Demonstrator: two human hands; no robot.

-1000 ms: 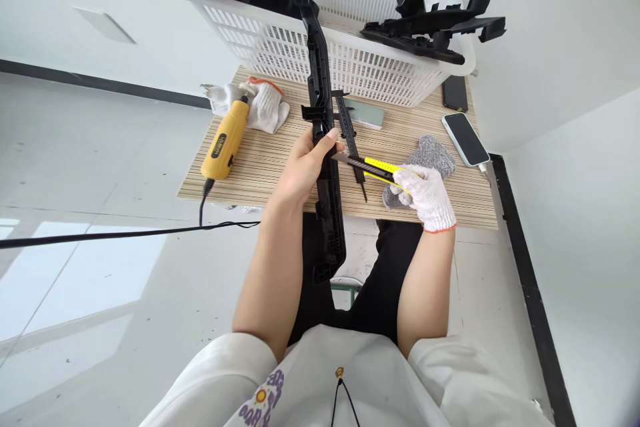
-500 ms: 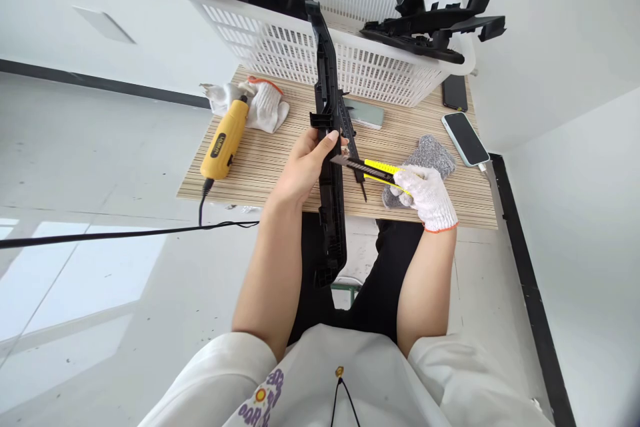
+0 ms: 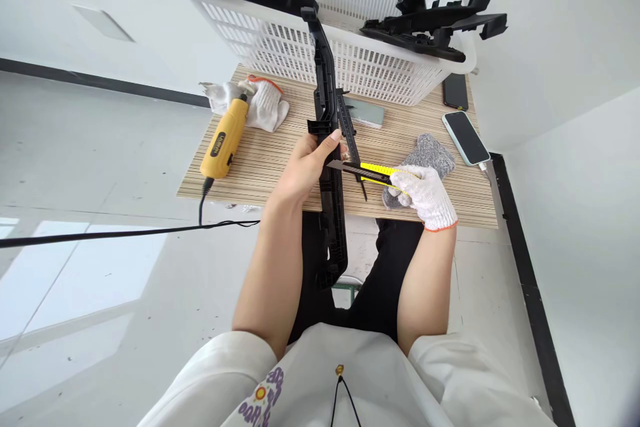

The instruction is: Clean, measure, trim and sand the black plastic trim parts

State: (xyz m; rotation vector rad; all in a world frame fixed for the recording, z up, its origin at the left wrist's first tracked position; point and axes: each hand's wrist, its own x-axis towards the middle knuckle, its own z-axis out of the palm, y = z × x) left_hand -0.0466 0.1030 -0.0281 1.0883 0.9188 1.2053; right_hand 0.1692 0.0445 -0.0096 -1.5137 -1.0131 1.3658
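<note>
My bare left hand (image 3: pixel 309 163) is closed around the middle of a long black plastic trim piece (image 3: pixel 333 213), which runs from the basket's front down over my lap. In a white knit glove with an orange cuff, my right hand (image 3: pixel 420 192) grips a yellow utility knife (image 3: pixel 376 173). Its blade is out and points left, the tip over the trim piece just below my left thumb. Whether the blade touches the plastic I cannot tell. Behind the trim piece a black caliper (image 3: pixel 347 127) lies on the table. A grey cloth (image 3: pixel 434 155) lies beside my gloved hand.
A white slotted basket (image 3: pixel 395 77) at the table's back holds more black plastic parts (image 3: pixel 425 23). On the left, a yellow corded rotary tool (image 3: pixel 225 140) rests against a white glove (image 3: pixel 266 107). Phones (image 3: pixel 467 138) lie at the right; the wooden table (image 3: pixel 260 167) ends before my knees.
The knife and my right hand have shifted slightly left, bringing the blade farther over the trim piece. The trim piece has tilted a little, its top end moving left.
</note>
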